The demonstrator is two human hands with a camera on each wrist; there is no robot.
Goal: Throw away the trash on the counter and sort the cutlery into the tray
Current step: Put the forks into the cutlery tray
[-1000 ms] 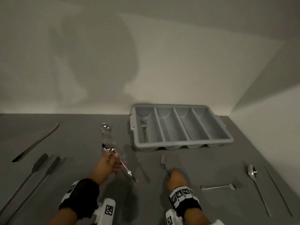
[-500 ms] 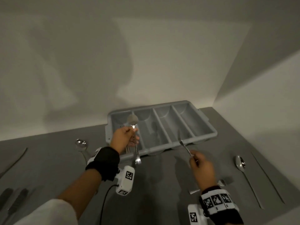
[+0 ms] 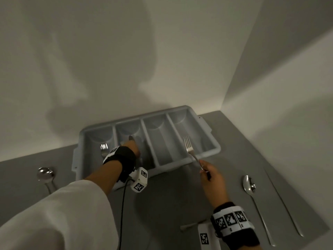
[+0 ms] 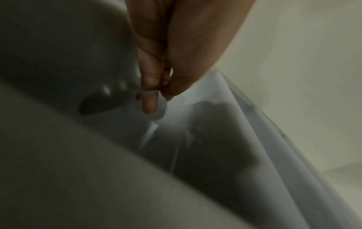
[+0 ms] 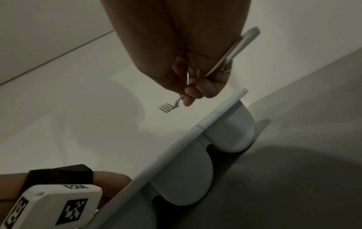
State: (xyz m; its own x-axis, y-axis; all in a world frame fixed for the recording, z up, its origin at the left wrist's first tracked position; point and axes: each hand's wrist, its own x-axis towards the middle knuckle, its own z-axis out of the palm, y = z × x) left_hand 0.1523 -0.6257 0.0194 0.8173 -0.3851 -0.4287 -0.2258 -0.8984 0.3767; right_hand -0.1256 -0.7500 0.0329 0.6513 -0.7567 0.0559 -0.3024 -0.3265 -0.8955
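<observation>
A grey four-compartment tray (image 3: 144, 114) stands against the back wall, with one fork (image 3: 104, 148) lying in its leftmost compartment. My left hand (image 3: 132, 147) reaches down into the second compartment. In the left wrist view its fingertips (image 4: 149, 105) pinch a spoon (image 4: 160, 111) low inside the tray; the picture is blurred. My right hand (image 3: 209, 170) holds a second fork (image 3: 189, 147) by the handle just in front of the tray, tines up over the rightmost compartment. The right wrist view shows that fork (image 5: 168, 107) pinched in the hand (image 5: 195, 91) above the tray's front rim (image 5: 195, 130).
On the grey counter lie a spoon (image 3: 44, 175) left of the tray, a spoon (image 3: 249, 184) and a knife (image 3: 284, 204) on the right, and a fork (image 3: 191, 226) partly under my right wrist. Walls close off the back and the right side.
My left hand carried the spoon from above the tray's left end down into the second compartment. My right hand raised its fork towards the tray's right end.
</observation>
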